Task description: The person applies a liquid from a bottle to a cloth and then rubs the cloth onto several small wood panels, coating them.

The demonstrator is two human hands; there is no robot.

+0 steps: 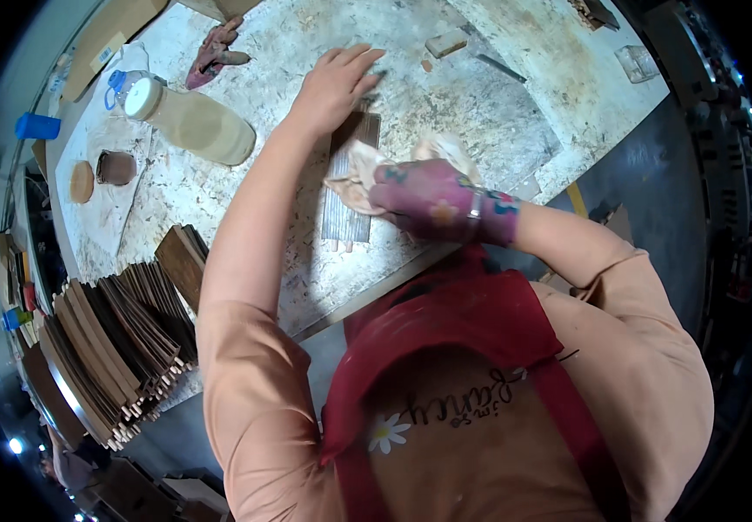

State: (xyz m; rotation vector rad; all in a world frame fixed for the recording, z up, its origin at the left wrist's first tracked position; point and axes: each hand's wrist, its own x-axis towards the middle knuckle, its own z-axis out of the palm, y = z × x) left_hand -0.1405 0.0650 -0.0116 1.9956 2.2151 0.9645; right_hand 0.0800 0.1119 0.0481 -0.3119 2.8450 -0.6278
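A dark brown ribbed wooden panel [347,187] is laid flat on the workbench [497,113], close to its near edge and roughly midway along it. Fine parallel grooves are seen running along its length, and small pegs are visible at its near end. Its far end is pinned by the left hand [334,85], which is bare and pressed down with the fingers spread flat. A crumpled beige cloth [360,174] is gripped by the right hand [432,204], which is covered by a stained pink glove, and is held against the right side of the panel.

The benchtop is a pale, speckled board, heavily smeared and scuffed. A plastic bottle of tan liquid [193,122] is laid on its side towards the far left corner, with a small brown container [116,167] and a round lid [82,182] beside it. A stack of similar wooden panels [123,348] is stood on edge at the left end. A grey workshop floor is seen beyond the right edge.

The middle of the panel is hidden by cloth and glove, and the gloved fingertips cannot be made out. The room's rim is darkened and bent.
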